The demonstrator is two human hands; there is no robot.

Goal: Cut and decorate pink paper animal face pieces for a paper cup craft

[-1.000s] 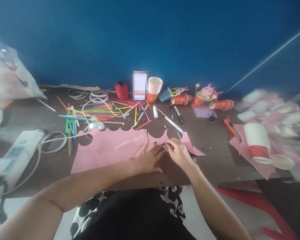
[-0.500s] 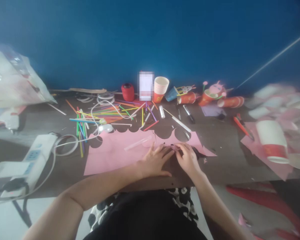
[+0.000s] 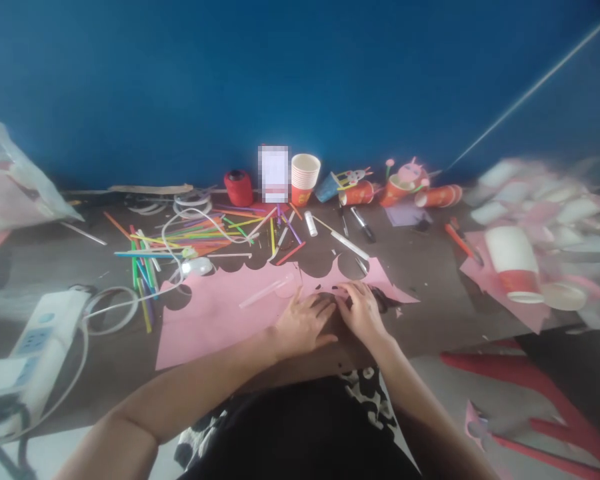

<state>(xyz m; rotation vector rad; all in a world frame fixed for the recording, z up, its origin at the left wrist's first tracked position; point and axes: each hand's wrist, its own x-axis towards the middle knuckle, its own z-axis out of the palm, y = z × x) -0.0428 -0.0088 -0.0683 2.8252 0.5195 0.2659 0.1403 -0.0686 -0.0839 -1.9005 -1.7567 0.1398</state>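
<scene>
Head view: a power strip (image 3: 35, 340) lies well left of the fingers; nearer, the scalloped pink sheet (image 3: 205, 320) reaches under the spread, flat fingers of the left hand (image 3: 305, 325). Just beside them, the right hand (image 3: 364, 312) bends its fingers, grasp unclear; farther right, a paper cup (image 3: 511, 257).

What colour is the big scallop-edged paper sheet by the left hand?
The big scallop-edged paper sheet is pink, seen best in the head view.

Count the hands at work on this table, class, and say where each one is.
2. The left hand is spread at the edge of the pink paper; the right hand is curled just beside it. No other hand shows.
</scene>
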